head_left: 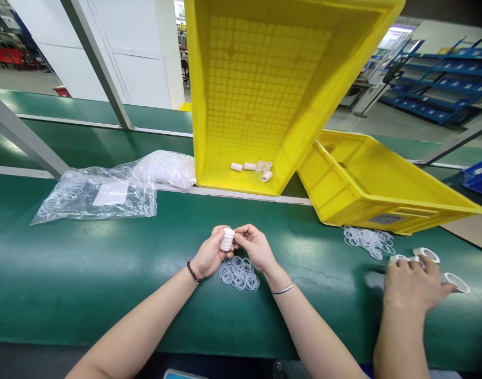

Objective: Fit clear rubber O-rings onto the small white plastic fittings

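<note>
White ribbed cylinder [227,240]: one, roughly upright in my left hand [210,256], fingers wrapped round its side, seemingly to leave the top rim exposed. Right hand [257,248]: fingertips narrow at that rim; whether they pinch anything, I cannot tell. Pale rings [239,273]: one loose pile on the green bench [107,284], just below my hands, likely for short reach. Yellow bin [264,79]: tipped toward me, presumably to present its five white sleeves [260,167]; blocks the way straight ahead. Clear bag [110,195]: left. Co-worker's hand [412,284]: right, at white hoops [462,285].
</note>
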### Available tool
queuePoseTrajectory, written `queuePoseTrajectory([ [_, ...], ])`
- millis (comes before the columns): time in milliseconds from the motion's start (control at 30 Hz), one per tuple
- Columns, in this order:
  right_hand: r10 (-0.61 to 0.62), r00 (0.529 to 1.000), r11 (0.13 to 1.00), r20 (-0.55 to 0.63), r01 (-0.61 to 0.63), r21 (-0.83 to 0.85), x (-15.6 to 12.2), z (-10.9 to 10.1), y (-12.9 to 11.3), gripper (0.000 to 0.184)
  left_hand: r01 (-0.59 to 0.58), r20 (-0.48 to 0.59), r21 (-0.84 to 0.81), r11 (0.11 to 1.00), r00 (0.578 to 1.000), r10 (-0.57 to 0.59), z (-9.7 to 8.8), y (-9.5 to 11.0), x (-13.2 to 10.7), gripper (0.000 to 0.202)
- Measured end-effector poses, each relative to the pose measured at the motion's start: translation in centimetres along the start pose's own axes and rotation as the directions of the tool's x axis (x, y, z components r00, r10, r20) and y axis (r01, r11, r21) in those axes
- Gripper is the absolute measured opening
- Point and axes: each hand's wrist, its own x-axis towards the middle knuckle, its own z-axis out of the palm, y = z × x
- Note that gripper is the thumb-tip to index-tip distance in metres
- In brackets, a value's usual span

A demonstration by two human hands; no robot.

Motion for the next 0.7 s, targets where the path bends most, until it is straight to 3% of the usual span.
queuePoseTrajectory([
  [200, -0.030, 0.991, 0.997, 0.127, 0.038, -0.062, -0.6, 0.8, -0.7, 0.028, -0.082, -0.026, 0.143, 0.986, 0.996, 0.086, -0.2, -0.1, 0.1, 0.041],
  [300, -0.093, 0.994, 0.994, 0.054, 0.097, -0.059, -0.5, 0.3, -1.1, 0.026, -0.176, 0.022, 0.432, 0.885, 0.983, 0.184, -0.9, 0.0, 0.1, 0.046],
  [333, -0.101, 0.995, 0.994, 0.011, 0.102, -0.040, -0.3, -0.1, -1.3, 0.026, -0.236, 0.056, 0.583, 0.778, 0.966, 0.251, -1.3, 0.1, 0.2, 0.048],
  [400, -0.094, 0.991, 0.994, -0.094, 0.090, -0.056, 0.1, -1.5, -1.7, 0.029, -0.322, 0.161, 0.848, 0.421, 0.913, 0.376, -2.2, 0.5, 0.4, 0.050],
  [467, -0.116, 0.965, 0.967, -0.235, 0.055, -0.250, 0.5, -3.5, -2.3, 0.036, -0.300, 0.260, 0.953, 0.036, 0.874, 0.410, -3.2, 0.9, 0.9, 0.044],
  [500, -0.166, 0.939, 0.913, -0.303, 0.030, -0.407, 0.6, -4.6, -2.6, 0.040, -0.272, 0.292, 0.956, -0.108, 0.874, 0.388, -3.7, 1.1, 1.1, 0.041],
  [533, -0.243, 0.903, 0.820, -0.353, -0.003, -0.572, 0.8, -5.8, -2.9, 0.043, -0.246, 0.311, 0.945, -0.214, 0.881, 0.357, -4.0, 1.1, 1.3, 0.038],
  [600, -0.408, 0.837, 0.561, -0.366, -0.087, -0.823, 0.8, -8.2, -3.4, 0.045, -0.218, 0.327, 0.913, -0.345, 0.897, 0.297, -4.5, 1.1, 1.6, 0.036],
  [633, -0.461, 0.816, 0.442, -0.347, -0.128, -0.888, 0.7, -9.3, -3.7, 0.043, -0.213, 0.333, 0.898, -0.385, 0.902, 0.277, -4.6, 1.1, 1.7, 0.037],
  [700, -0.509, 0.798, 0.299, -0.322, -0.188, -0.936, 0.4, -11.0, -4.0, 0.036, -0.206, 0.341, 0.877, -0.433, 0.903, 0.261, -4.6, 0.9, 1.7, 0.039],
])
